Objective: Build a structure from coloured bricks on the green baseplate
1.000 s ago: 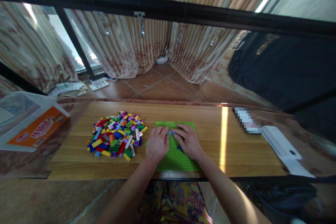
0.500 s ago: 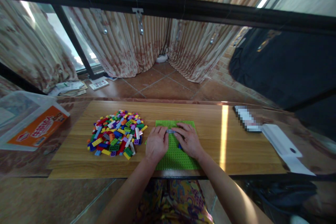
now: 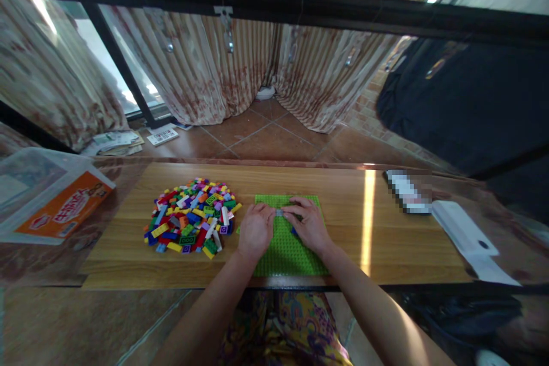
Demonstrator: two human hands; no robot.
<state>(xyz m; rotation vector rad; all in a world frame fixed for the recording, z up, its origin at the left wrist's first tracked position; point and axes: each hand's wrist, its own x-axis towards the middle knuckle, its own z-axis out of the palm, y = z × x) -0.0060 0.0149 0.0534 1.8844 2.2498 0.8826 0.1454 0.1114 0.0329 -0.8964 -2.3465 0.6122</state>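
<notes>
A small gray brick (image 3: 279,213) sits between two sets of fingertips, over the far half of a green board (image 3: 287,257).
The left hand (image 3: 256,231) has its grip drawn nearly closed on the brick's left end, and the right hand (image 3: 309,226) pinches the other end, its remaining fingers loosely bent; whether the brick is pressed onto the studs or held just above them, I cannot tell. A blue brick (image 3: 294,231) shows partly under the right hand. Left of the board, a pile of colorful bricks (image 3: 193,217) covers part of the wooden tabletop (image 3: 412,251); a clear plastic bin (image 3: 38,163) with an orange label stands beyond the tabletop's left end.
</notes>
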